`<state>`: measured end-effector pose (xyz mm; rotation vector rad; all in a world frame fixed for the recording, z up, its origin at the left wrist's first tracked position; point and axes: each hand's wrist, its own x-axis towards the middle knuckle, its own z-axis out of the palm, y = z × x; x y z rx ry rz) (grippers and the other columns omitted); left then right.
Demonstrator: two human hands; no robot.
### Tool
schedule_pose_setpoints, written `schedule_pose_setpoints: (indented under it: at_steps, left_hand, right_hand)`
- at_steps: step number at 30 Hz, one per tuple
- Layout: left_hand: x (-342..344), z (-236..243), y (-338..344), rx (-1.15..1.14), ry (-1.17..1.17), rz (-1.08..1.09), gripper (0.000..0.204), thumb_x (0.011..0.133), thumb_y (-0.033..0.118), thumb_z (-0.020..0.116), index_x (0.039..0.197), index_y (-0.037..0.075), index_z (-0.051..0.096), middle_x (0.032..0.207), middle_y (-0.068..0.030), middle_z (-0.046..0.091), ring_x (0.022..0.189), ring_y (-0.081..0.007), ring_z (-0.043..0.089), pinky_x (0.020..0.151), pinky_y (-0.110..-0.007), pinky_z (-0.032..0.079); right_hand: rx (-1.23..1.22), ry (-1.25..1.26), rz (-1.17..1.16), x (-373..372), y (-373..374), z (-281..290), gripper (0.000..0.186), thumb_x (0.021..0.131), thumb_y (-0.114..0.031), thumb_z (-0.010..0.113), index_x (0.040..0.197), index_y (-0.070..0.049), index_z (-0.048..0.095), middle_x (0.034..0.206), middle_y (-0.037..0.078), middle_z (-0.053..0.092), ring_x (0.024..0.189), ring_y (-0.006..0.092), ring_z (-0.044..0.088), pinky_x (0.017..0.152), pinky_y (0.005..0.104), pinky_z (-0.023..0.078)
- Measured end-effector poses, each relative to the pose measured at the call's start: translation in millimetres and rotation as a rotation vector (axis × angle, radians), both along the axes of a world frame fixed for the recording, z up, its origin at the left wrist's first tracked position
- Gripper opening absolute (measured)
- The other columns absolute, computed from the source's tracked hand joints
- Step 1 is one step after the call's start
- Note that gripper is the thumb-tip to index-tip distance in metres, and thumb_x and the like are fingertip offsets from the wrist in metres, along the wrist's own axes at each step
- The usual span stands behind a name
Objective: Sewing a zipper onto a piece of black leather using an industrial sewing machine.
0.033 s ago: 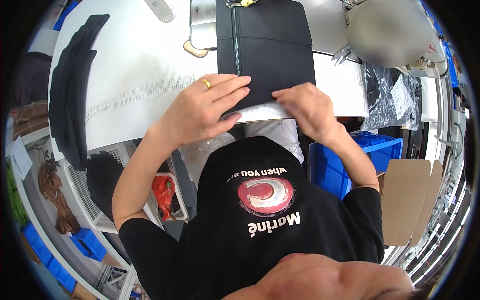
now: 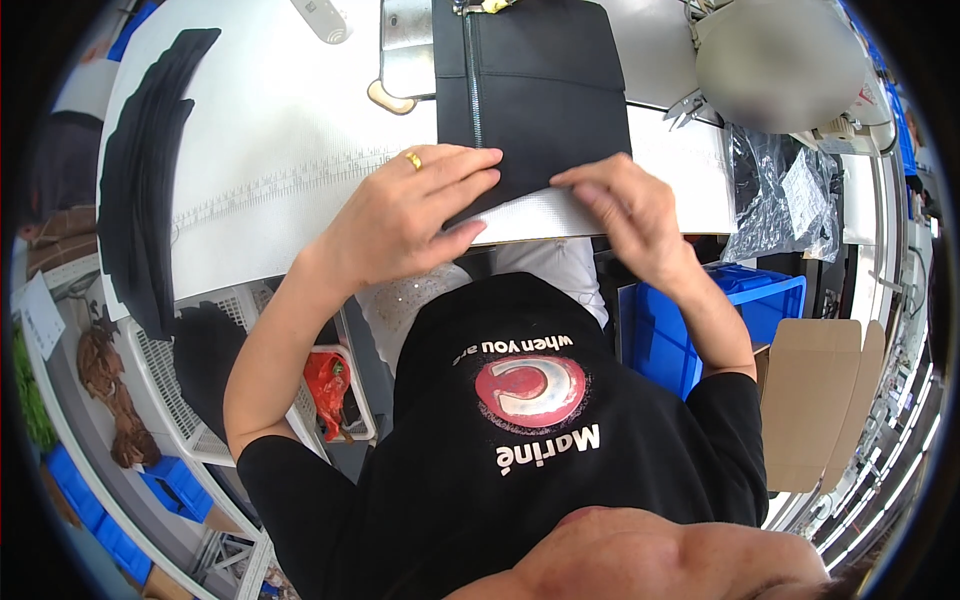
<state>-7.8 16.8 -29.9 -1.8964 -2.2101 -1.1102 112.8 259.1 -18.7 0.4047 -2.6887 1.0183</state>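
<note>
A black fabric panel [image 2: 550, 125] with a zipper [image 2: 474, 90] down its left part lies on the white table. My left hand [image 2: 415, 205], a gold ring [image 2: 413, 161] on one finger, rests on the panel's near left part. Its fingers are stretched out across the fabric and its thumb is apart, near the table edge. At the panel's near right edge is my right hand [image 2: 635, 215]. Its fingers are bent, the index fingertip touches the fabric edge and the thumb stands apart. I see nothing held between them.
Left on the table [image 2: 270, 120] lies a stack of black fabric strips [image 2: 150, 190]. A sewing machine [image 2: 850, 130] and a clear plastic bag [image 2: 780, 200] are at the right. Below stand a blue crate [image 2: 660, 330] and a white basket [image 2: 165, 390]. A phone-like device [image 2: 408, 50] lies beside the panel.
My right hand has shifted slightly to the right, and its thumb has come away from the fabric edge. My left hand has hardly moved.
</note>
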Motion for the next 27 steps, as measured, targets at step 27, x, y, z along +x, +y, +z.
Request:
schedule_pose_setpoints:
  at_steps: [27]
  left_hand:
    - [22,-7,0,-0.089,0.041,0.262,0.052,0.064,0.009,0.078,0.115,0.012,0.068,0.114,-0.0084,0.057,0.102,-0.0278,0.057,0.088,-0.038,0.048]
  right_hand:
    - [0.387,0.021,0.172,23,-20,19,0.037,0.074,-0.022,0.078,0.104,-0.004,0.066,0.099,0.011,0.064,0.087,0.0264,0.062,0.077,0.0392,0.05]
